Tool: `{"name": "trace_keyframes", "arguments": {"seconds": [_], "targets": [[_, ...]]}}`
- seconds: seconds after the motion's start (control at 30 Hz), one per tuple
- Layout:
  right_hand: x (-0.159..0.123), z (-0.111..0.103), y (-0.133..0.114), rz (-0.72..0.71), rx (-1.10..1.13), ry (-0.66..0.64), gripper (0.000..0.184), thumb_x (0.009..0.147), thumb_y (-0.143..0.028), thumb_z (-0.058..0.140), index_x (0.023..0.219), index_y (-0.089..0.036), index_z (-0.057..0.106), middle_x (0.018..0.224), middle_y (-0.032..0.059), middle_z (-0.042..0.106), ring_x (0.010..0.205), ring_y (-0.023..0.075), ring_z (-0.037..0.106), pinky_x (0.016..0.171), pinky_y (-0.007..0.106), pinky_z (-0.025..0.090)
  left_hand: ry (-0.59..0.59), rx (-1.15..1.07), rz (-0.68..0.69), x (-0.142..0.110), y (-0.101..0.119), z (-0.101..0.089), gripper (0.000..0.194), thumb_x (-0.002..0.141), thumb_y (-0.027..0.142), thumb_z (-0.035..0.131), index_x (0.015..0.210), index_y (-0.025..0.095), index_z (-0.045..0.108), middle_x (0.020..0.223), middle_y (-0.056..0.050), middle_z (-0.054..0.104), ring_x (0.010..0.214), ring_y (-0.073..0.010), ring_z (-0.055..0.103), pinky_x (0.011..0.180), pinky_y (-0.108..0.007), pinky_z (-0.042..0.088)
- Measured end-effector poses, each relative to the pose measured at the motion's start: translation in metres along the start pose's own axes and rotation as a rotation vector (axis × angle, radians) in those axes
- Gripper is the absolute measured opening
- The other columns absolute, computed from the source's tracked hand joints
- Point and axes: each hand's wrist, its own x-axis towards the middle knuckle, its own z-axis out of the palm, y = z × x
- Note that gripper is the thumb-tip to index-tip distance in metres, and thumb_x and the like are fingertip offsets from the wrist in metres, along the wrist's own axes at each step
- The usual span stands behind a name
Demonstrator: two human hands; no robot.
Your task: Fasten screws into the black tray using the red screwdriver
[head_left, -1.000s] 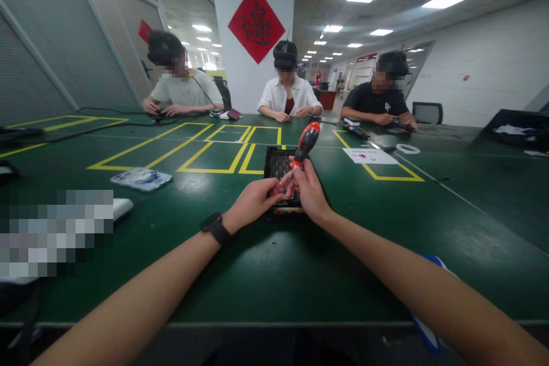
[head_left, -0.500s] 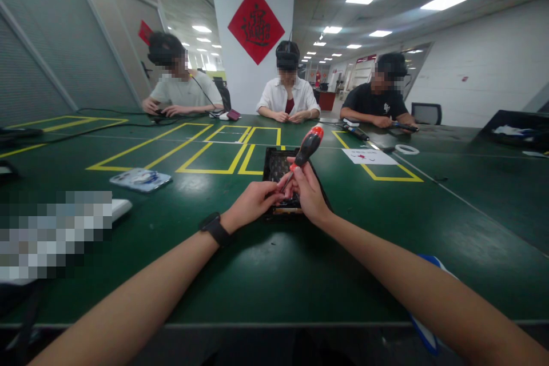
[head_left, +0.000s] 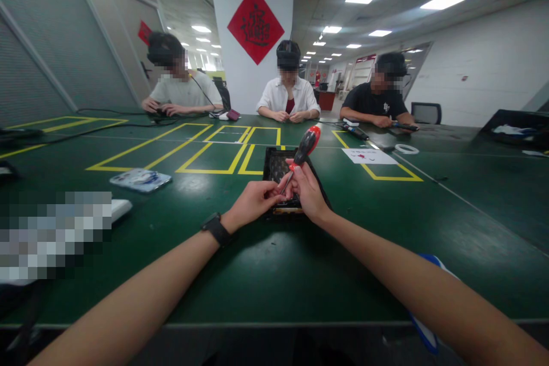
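My right hand is closed round a screwdriver with a red and black handle. The handle leans up and to the right, and the shaft points down left between my hands. My left hand, with a black watch on the wrist, has its fingers pinched together at the lower end of the shaft. Whatever is between those fingertips is too small and covered to make out. Beneath both hands lies a black tray-like case with a dark patterned inside, partly hidden by the fingers.
Yellow tape marks rectangles on the green table. A flat plastic packet lies to the left; a paper sheet and a white ring lie to the right. Three people sit across the table.
Hardly anything differs. The screwdriver's handle has tipped very slightly to the left; both hands stay in place over the black case.
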Motion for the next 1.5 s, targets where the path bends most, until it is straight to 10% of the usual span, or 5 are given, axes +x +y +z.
{"name": "trace_keyframes", "arguments": {"seconds": [1.5], "targets": [[-0.0012,0.0012,-0.0012,-0.016,-0.048,-0.016,0.032,0.088,-0.043,0.038,0.111,-0.022,0.043,0.07,-0.0034,0.059,0.044,0.0049,0.049,0.046,0.018,0.04,0.034,-0.067,-0.042,0.0,0.0,0.0017,0.024,0.075,0.036,0.059,0.077,0.012,0.06,0.064,0.001,0.057,0.057,-0.009,0.046,0.055,-0.02,0.035]]}}
